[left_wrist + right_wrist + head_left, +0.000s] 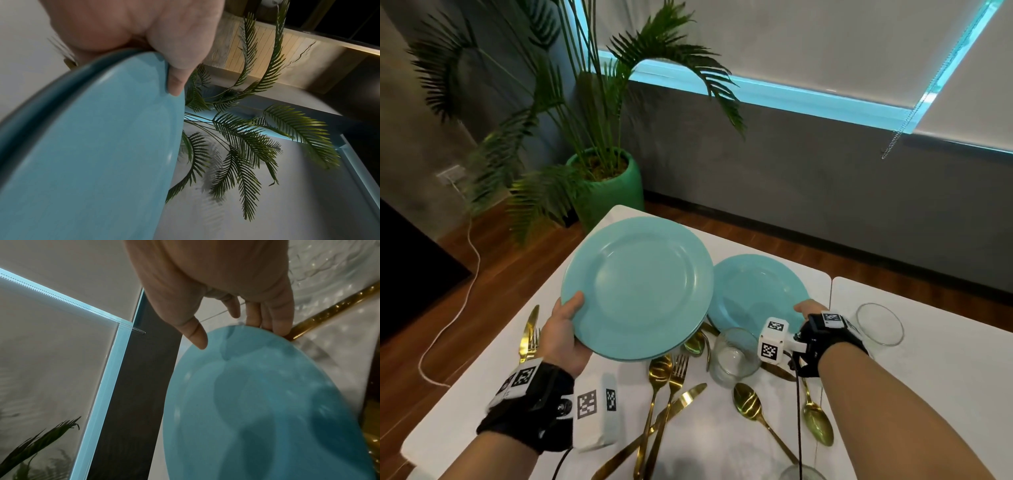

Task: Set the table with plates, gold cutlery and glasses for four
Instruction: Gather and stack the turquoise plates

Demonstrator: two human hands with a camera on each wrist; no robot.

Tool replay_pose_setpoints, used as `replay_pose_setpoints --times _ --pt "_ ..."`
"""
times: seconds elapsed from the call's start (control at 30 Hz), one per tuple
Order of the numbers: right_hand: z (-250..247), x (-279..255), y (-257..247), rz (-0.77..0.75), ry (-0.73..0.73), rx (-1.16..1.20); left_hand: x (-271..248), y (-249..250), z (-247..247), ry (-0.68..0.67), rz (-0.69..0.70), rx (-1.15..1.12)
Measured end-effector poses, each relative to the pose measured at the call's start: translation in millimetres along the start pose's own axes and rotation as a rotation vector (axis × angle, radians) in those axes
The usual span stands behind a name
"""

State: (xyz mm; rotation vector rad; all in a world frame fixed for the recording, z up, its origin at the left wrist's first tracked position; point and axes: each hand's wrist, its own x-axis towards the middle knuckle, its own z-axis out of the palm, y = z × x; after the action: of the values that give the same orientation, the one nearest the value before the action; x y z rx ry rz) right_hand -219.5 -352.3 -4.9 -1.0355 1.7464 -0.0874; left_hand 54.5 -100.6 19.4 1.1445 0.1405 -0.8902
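My left hand (pixel 570 320) grips a stack of turquoise plates (pixel 640 287) by the near left rim and holds it above the table, thumb on top and fingers hidden underneath. The left wrist view shows the thumb (pixel 176 81) pressed on the top plate (pixel 102 146) with a second rim beneath. Another turquoise plate (pixel 753 291) lies to the right. My right hand (pixel 808 308) is at its near rim; in the right wrist view straight fingers (pixel 267 324) touch the edge of that plate (pixel 257 402) and the thumb is spread beside it. Gold cutlery (pixel 676 373) lies scattered below.
A glass (pixel 734 356) stands just left of my right wrist, another glass (pixel 880 323) to its right, and a third (pixel 803 472) at the bottom edge. Gold spoons (pixel 748 402) and a knife (pixel 529 329) lie on the white table (pixel 911 394). A potted palm (pixel 606 181) stands beyond the far corner.
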Motion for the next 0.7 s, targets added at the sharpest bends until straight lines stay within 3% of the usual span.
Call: replay_pose_setpoints --times 0.17,0.33,0.43,0.57,0.7 --pt "-3.6 -19.5 -2.1 -0.176 0.035 -0.188 -3.4 -1.0 -2.9 0.021 -0.006 -0.007" --pt "-7.8 -58.1 -25.6 -0.145 -0.002 0.142 -8.3 -0.6 -2.3 0.021 -0.027 -0.028" --pt "-13.5 -80.3 -38.2 -0.193 -0.109 0.566 -12.8 1.5 1.2 0.007 -0.024 -0.048" --pt "-26.2 -88.8 -53.5 -0.219 -0.080 0.696 -20.6 3.9 7.5 -0.029 -0.040 -0.074" --pt "-26.7 -119.3 -60.1 -0.318 -0.143 0.664 -34.2 3.9 15.2 -0.071 -0.067 -0.061"
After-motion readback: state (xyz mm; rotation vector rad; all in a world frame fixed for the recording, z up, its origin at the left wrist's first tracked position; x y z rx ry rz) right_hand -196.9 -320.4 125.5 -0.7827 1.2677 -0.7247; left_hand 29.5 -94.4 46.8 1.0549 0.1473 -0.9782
